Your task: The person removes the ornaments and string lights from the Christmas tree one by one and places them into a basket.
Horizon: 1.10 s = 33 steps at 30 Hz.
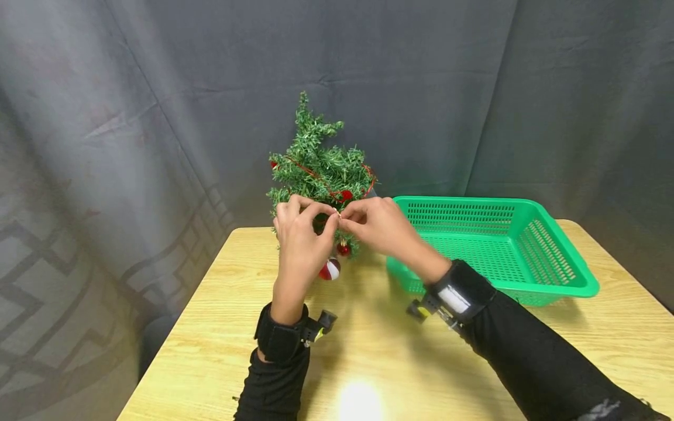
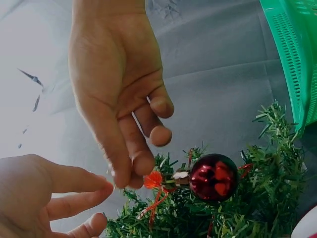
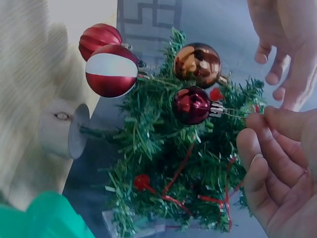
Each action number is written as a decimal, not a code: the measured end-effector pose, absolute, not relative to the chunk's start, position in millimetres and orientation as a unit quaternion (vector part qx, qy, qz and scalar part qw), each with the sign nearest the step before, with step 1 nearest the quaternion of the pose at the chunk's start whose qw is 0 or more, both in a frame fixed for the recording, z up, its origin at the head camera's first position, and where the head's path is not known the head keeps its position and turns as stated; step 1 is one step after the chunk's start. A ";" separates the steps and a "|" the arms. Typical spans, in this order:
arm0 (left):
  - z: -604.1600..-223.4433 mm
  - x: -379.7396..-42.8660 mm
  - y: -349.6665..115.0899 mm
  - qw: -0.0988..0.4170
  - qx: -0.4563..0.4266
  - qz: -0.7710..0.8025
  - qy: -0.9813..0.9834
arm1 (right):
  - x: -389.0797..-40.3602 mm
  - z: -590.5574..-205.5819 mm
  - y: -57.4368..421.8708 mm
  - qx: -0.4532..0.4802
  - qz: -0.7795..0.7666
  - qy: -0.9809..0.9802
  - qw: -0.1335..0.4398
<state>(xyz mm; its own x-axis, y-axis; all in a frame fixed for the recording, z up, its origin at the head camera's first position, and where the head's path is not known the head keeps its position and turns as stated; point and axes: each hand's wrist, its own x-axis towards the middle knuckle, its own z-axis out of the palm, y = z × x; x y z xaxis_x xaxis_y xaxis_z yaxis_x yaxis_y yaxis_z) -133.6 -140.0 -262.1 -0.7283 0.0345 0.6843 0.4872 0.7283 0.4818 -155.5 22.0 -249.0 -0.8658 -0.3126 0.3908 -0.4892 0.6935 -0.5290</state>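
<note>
A small artificial Christmas tree (image 1: pixel 321 155) stands at the table's far side, tilted in the head view. In front of its branches my left hand (image 1: pixel 302 237) and right hand (image 1: pixel 381 228) meet, fingertips nearly touching. From a shiny dark red ball ornament (image 3: pixel 191 106) a thin gold thread (image 3: pixel 235 113) runs up to my right thumb and forefinger, which pinch it. My left thumb and forefinger come together on the same thread, close beside the right fingertips. A copper ball (image 3: pixel 197 64), a red-and-white striped ball (image 3: pixel 112 71) and a ribbed red ball (image 3: pixel 99 39) hang nearby.
A green plastic basket (image 1: pixel 553 257) stands right of the tree on the wooden table (image 1: pixel 221 327). Red garland (image 3: pixel 178 171) with small red pompoms (image 3: pixel 141 182) winds through the branches. The tree has a white round base (image 3: pixel 57 129). Grey cloth (image 1: pixel 411 105) hangs behind.
</note>
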 end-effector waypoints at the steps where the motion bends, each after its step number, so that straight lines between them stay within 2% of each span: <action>1: -262.3 -134.1 -140.9 0.339 -0.149 -0.337 -0.866 | -155.6 -247.5 23.4 0.220 0.323 -0.911 0.134; 17: -259.4 -141.4 -169.0 0.321 -0.102 -0.382 -0.861 | -164.5 -234.6 75.9 0.148 0.338 -0.923 0.109; 29: -257.7 -148.5 -186.1 0.334 -0.103 -0.365 -0.863 | -179.1 -246.5 115.5 0.098 0.331 -0.932 0.108; 33: -257.2 -147.9 -191.4 0.314 -0.087 -0.360 -0.874 | -187.6 -254.4 124.7 0.079 0.314 -0.941 0.098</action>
<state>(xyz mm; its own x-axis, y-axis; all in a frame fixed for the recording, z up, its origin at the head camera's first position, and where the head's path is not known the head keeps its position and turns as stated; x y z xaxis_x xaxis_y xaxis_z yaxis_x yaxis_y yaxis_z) -147.9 -191.4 -257.2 -0.7874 -0.0738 0.6120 0.3788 0.7253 0.5748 -187.6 124.7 -254.4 -0.9683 -0.0882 0.2338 -0.2110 0.7898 -0.5759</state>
